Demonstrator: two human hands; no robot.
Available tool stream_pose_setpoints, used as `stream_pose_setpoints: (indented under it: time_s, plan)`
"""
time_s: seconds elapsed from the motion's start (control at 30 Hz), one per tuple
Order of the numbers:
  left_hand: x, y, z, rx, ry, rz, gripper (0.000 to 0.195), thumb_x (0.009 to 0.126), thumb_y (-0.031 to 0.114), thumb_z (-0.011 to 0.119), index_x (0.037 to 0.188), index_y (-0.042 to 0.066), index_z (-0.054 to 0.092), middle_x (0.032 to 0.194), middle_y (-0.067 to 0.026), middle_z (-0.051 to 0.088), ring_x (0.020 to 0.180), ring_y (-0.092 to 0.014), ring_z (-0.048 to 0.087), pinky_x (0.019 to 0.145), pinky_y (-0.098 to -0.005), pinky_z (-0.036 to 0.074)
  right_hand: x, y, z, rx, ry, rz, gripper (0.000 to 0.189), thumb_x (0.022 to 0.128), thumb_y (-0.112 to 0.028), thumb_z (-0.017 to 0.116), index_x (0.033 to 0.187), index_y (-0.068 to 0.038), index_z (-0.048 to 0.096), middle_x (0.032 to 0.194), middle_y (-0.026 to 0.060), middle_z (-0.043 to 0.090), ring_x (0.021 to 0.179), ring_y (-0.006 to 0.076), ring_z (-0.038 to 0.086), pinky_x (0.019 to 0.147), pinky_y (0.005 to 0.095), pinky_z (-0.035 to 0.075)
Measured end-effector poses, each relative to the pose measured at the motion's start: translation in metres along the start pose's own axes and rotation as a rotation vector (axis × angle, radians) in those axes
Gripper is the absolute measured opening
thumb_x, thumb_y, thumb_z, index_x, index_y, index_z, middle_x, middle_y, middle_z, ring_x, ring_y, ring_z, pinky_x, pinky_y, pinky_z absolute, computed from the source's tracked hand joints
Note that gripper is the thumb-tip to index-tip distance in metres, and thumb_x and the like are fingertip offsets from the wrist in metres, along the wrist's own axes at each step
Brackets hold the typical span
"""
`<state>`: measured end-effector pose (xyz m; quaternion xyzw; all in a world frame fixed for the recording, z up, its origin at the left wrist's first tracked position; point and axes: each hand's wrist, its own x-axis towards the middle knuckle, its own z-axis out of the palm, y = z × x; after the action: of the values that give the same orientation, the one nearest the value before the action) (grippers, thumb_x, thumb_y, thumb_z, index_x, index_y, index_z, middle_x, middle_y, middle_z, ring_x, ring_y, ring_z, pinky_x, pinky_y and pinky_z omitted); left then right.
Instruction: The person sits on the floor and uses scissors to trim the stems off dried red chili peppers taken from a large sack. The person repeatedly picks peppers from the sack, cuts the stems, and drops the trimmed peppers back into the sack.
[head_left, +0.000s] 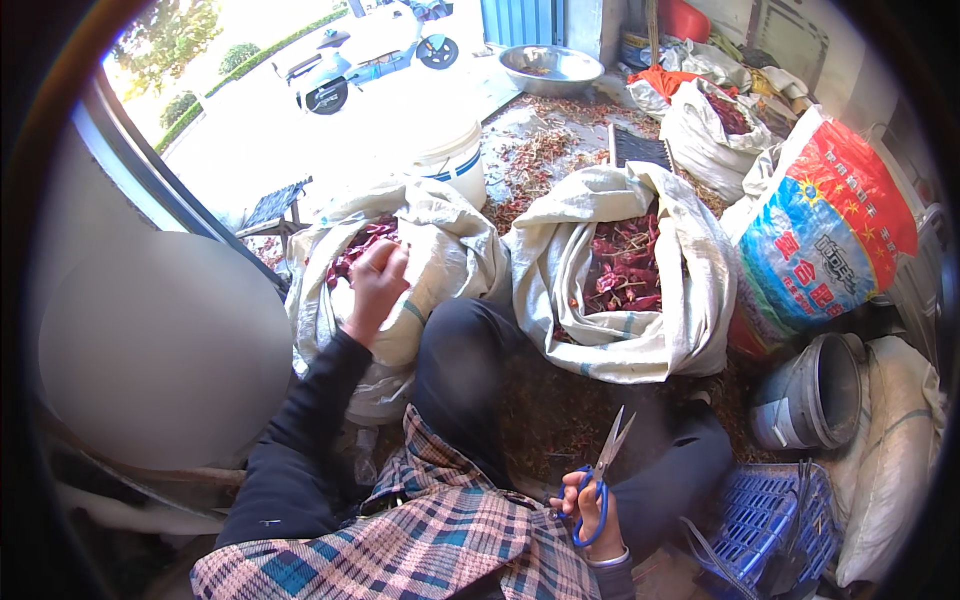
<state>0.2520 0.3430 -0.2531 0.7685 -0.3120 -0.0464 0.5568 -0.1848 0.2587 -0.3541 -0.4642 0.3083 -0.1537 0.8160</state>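
My left hand (376, 286) is over the left woven sack (442, 240), its fingers curled at the edge of the dried red chilies (366, 244) inside; whether it holds one cannot be told. In my right hand (592, 514), low in front of my body, is a pair of scissors (600, 491) with blue handles, the blades pointing up and slightly parted. Another woven sack (697, 300) with a rolled rim stands in front of my knees, holding dried red chilies with stems (626, 262).
Right of me are a printed fertilizer sack (817, 232), a dark bucket (836, 390) and a blue plastic basket (757, 510). Farther off stand a white bucket (461, 165), a metal basin (551, 71) and a scooter (375, 56). Chili scraps litter the floor.
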Motion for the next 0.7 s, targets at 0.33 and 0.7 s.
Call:
stream_pose_setpoints:
  time_s: [0.33, 0.7]
  plan:
    - [0.011, -0.006, 0.036, 0.176, -0.212, -0.043, 0.016, 0.094, 0.012, 0.066, 0.086, -0.002, 0.069, 0.087, -0.0144, 0.070, 0.080, -0.025, 0.066, 0.066, -0.0358, 0.050, 0.022, -0.002, -0.007, 0.193, -0.122, 0.093, 0.077, 0.088, -0.064, 0.063, 0.125, 0.003, 0.055, 0.090, 0.0003, 0.055, 0.081, 0.0106, 0.057, 0.095, 0.0388, 0.054]
    - [0.034, -0.031, 0.293, 0.287, -0.689, 0.319, 0.025, 0.083, 0.012, 0.069, 0.104, -0.001, 0.069, 0.094, -0.0188, 0.069, 0.088, -0.032, 0.069, 0.080, -0.0397, 0.054, 0.031, 0.010, -0.027, 0.225, -0.047, 0.182, 0.070, 0.093, -0.049, 0.066, 0.131, 0.008, 0.050, 0.094, 0.0024, 0.056, 0.084, 0.0130, 0.058, 0.094, 0.0390, 0.052]
